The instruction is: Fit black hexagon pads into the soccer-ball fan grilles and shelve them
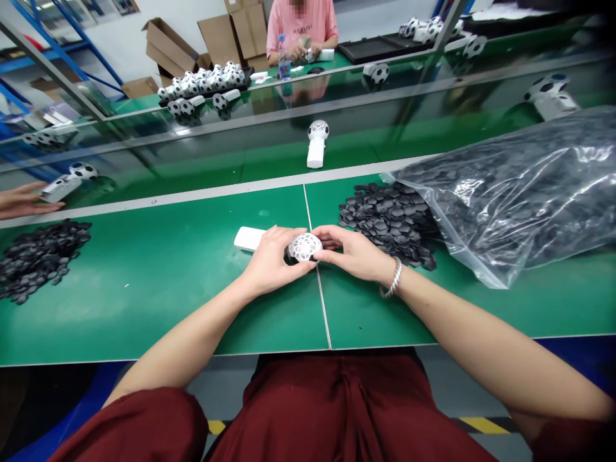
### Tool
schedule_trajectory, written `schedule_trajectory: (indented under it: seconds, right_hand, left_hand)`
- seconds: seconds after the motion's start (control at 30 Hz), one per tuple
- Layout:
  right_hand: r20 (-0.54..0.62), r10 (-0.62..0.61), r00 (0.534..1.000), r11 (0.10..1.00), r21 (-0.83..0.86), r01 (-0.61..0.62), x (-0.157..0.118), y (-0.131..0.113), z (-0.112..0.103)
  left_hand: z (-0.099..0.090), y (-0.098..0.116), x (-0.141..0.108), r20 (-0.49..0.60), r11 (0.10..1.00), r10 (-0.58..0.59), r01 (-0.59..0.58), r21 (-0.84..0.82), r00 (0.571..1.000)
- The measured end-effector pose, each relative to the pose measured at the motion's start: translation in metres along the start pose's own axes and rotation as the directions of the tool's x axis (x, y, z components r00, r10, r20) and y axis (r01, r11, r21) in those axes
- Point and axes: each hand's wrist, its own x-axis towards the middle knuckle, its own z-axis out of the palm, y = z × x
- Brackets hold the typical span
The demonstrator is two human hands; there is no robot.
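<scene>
My left hand (276, 260) is wrapped round a white handheld fan (305, 246) with a football-shaped grille head. The fan's pale handle sticks out to the left behind my fingers. Black patches show low on the head, near my thumb. From the other side, my right hand (355, 253) grips the head's right edge between thumb and fingers. Whether a small black piece is under those fingertips is hidden. Just beyond my right hand lies a heap of loose black plastic pieces (385, 215), flat and roughly five-sided.
A clear bag (524, 186) of black pieces spills onto the green table (158, 289). Another black heap (38, 256) lies left. On the belt (216, 157) beyond are a white fan (316, 144) and one near a co-worker's hand (24, 200). Opposite sits a person (302, 32).
</scene>
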Motion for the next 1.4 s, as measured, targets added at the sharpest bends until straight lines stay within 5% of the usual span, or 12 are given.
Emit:
schedule_trajectory:
  seconds: [0.07,0.2,0.37,0.63,0.77,0.93,1.1,1.4]
  right_hand:
    - [-0.105,-0.003,0.994,0.999,-0.053,-0.002,0.004,0.001,-0.011]
    - [-0.399,-0.150,0.904,0.877,-0.476,-0.065,0.007,0.007,-0.039]
    - [-0.347,-0.190,0.918,0.643,-0.751,-0.150,0.005,0.018,-0.049]
    - [-0.232,-0.139,0.963,0.458,-0.877,-0.146,0.010,0.028,-0.040]
    - [-0.204,-0.093,0.975,0.474,-0.870,-0.137,0.006,0.029,-0.042]
    - [-0.168,-0.094,0.981,0.493,-0.864,-0.101,0.003,0.027,-0.041]
    - [-0.158,-0.075,0.985,0.516,-0.851,-0.097,0.005,0.023,-0.041]
    - [-0.143,-0.084,0.986,0.886,-0.463,0.008,-0.002,-0.001,-0.029]
  left_hand:
    - [-0.001,0.000,0.000,0.038,1.000,0.006,-0.007,0.016,0.999]
    - [-0.004,0.001,0.000,0.072,0.998,-0.006,0.001,0.067,0.997]
    - [-0.009,0.003,-0.004,0.198,1.000,0.021,-0.025,0.017,0.980]
    - [-0.003,0.006,-0.006,0.143,1.000,0.017,-0.016,-0.011,0.990]
    - [-0.002,0.002,-0.006,0.164,0.995,0.080,-0.069,-0.073,0.983]
    - [0.002,0.003,-0.007,0.080,0.993,-0.023,0.032,-0.110,0.996]
    - [0.001,0.003,-0.007,0.101,0.990,0.001,0.014,-0.143,0.995]
    - [-0.004,-0.002,-0.003,0.132,0.979,-0.012,0.039,-0.199,0.991]
